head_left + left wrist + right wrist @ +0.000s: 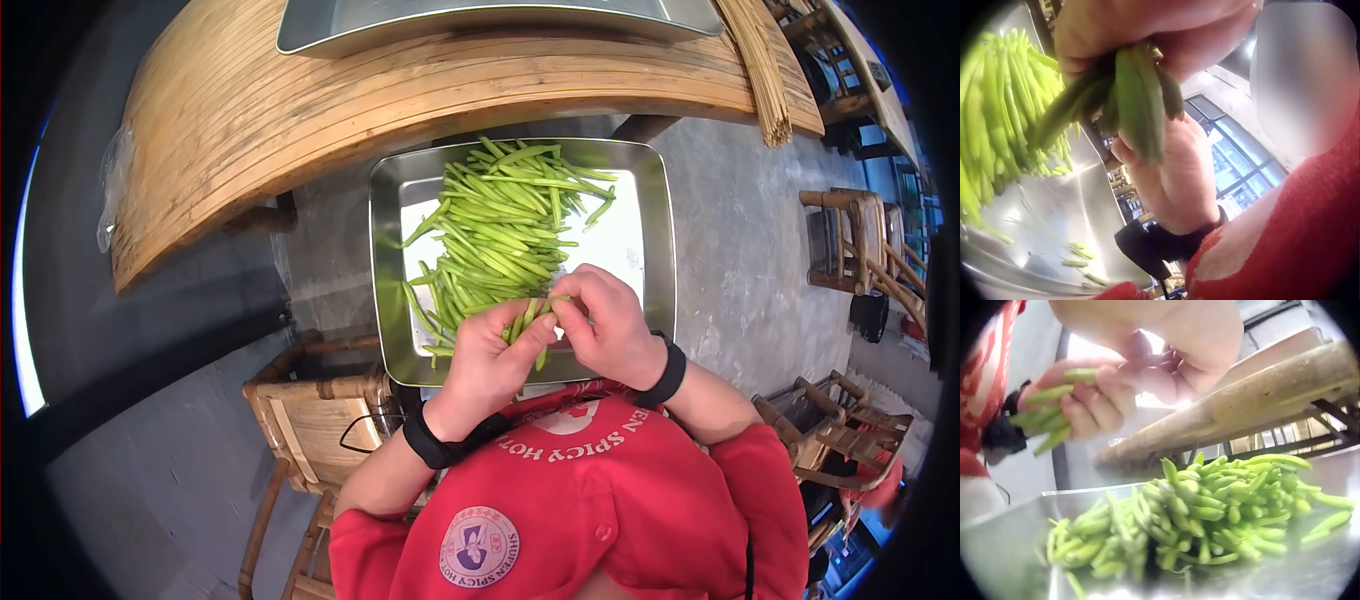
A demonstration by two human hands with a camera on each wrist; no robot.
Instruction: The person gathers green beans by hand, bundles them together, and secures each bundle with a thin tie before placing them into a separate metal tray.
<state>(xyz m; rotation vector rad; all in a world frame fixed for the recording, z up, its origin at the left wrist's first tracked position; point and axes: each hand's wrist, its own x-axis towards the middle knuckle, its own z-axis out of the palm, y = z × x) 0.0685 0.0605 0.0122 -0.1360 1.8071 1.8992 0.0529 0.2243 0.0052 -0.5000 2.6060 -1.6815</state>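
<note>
A large heap of green beans [505, 225] lies in a metal tray [657, 230], mostly toward its left and middle. Over the tray's near edge the left hand [492, 362] grips a small bunch of beans [517, 325]. The right hand [610, 330] meets it there, its thumb and fingertips pinching at the end of a bean. In the right wrist view the left hand [1094, 403] has its fingers curled round several beans [1047, 415], and the right hand [1160, 344] touches it from above. The exact spot the right fingertips pinch is partly hidden.
Beyond the tray stands a wooden table [400, 95] with another metal tray [500, 20] and a bundle of thin sticks [755, 70]. Bamboo chairs are at the left [325, 425] and right [850, 235]. Small bean pieces [1082, 253] lie on the tray floor.
</note>
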